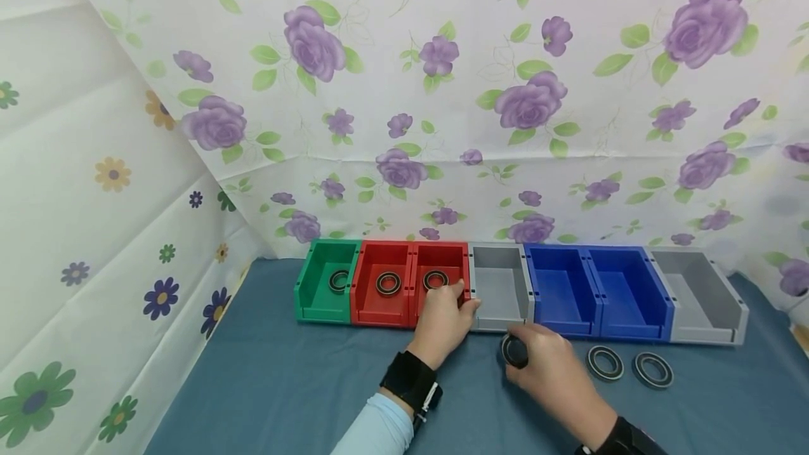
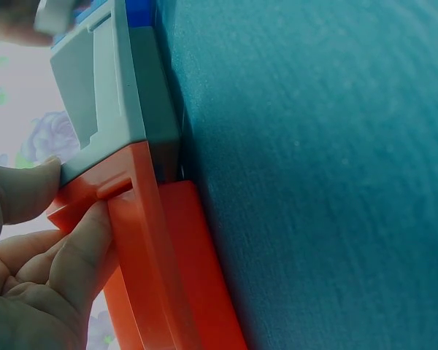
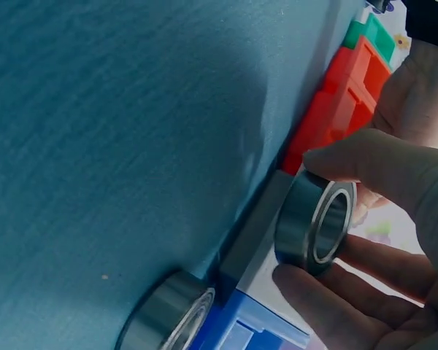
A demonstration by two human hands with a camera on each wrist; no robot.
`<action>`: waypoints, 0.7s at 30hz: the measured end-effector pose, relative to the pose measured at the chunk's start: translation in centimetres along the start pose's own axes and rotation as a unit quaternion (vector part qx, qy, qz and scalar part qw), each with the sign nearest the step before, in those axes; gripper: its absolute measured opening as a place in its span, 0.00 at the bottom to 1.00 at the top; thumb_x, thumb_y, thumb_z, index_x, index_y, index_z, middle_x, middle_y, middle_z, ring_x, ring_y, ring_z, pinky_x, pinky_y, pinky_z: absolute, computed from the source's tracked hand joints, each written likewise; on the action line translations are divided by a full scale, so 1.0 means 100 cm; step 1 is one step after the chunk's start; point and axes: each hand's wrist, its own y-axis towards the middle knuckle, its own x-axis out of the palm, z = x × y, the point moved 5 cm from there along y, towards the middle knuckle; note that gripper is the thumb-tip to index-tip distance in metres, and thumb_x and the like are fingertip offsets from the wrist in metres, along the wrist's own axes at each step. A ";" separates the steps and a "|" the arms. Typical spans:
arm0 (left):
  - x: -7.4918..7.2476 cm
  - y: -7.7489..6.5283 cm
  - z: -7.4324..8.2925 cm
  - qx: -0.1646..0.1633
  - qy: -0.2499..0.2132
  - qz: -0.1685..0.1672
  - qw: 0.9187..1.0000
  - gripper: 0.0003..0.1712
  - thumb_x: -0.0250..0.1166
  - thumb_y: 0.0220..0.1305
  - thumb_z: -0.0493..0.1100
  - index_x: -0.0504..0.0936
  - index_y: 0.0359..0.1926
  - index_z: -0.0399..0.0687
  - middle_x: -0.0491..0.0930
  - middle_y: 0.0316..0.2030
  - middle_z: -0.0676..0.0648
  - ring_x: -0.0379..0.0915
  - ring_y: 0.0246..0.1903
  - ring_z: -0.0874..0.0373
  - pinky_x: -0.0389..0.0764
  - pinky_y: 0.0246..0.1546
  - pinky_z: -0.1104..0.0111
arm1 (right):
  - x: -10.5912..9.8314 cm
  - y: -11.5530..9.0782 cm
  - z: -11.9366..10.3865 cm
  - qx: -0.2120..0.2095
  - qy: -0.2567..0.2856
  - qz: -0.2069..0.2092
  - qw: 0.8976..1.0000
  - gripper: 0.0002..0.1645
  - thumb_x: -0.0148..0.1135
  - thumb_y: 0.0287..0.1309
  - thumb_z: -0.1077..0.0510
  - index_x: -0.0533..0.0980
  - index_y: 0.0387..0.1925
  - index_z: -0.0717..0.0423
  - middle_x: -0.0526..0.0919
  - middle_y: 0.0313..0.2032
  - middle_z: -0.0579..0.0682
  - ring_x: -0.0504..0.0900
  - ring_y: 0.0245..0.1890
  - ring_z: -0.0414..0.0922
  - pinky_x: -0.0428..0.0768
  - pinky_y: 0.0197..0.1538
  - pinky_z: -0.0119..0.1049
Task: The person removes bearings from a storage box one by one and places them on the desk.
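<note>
My right hand (image 1: 553, 367) pinches a ball bearing (image 3: 299, 219) between thumb and fingertips, tilted on edge just in front of the left grey bin (image 1: 502, 286). My left hand (image 1: 439, 325) grips the side wall of the right red bin (image 2: 150, 240), its fingers inside and its thumb on the grey bin's side. In that red bin lies a bearing (image 1: 436, 274), partly hidden by the fingers. Another bearing (image 1: 388, 284) lies in the left red bin (image 1: 382, 314), and one more bearing (image 1: 338, 281) in the green bin (image 1: 322, 311).
Two bearings, one left (image 1: 604, 364) and one right (image 1: 654, 371), lie flat on the blue cloth (image 1: 265, 378) before the bins. Two blue bins (image 1: 562, 286) and a grey bin (image 1: 695, 293) continue the row rightward. A flowered curtain (image 1: 442, 118) hangs behind.
</note>
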 end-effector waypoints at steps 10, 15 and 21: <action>0.001 0.000 0.000 0.006 -0.007 0.005 1.000 0.28 0.63 0.61 0.51 0.74 0.58 0.40 0.73 0.22 0.57 0.68 0.19 0.68 0.70 0.17 0.75 | 0.015 0.001 0.004 0.044 -0.014 -0.089 0.995 0.33 0.78 0.26 0.53 0.80 0.42 0.58 0.80 0.40 0.53 0.78 0.41 0.47 0.77 0.41 0.47; 0.001 0.001 -0.001 0.009 -0.004 0.008 1.000 0.28 0.63 0.61 0.51 0.74 0.58 0.40 0.71 0.19 0.57 0.68 0.18 0.68 0.70 0.17 0.75 | 0.019 0.003 0.004 0.046 -0.012 -0.101 0.994 0.33 0.78 0.27 0.53 0.79 0.42 0.58 0.80 0.40 0.53 0.78 0.41 0.47 0.77 0.41 0.46; 0.001 0.000 -0.002 0.006 -0.004 0.007 1.000 0.28 0.62 0.61 0.51 0.74 0.58 0.41 0.70 0.17 0.58 0.67 0.16 0.67 0.68 0.14 0.73 | 0.021 0.004 0.005 0.053 -0.017 -0.114 0.992 0.32 0.77 0.28 0.52 0.80 0.41 0.57 0.80 0.39 0.52 0.78 0.40 0.46 0.77 0.41 0.46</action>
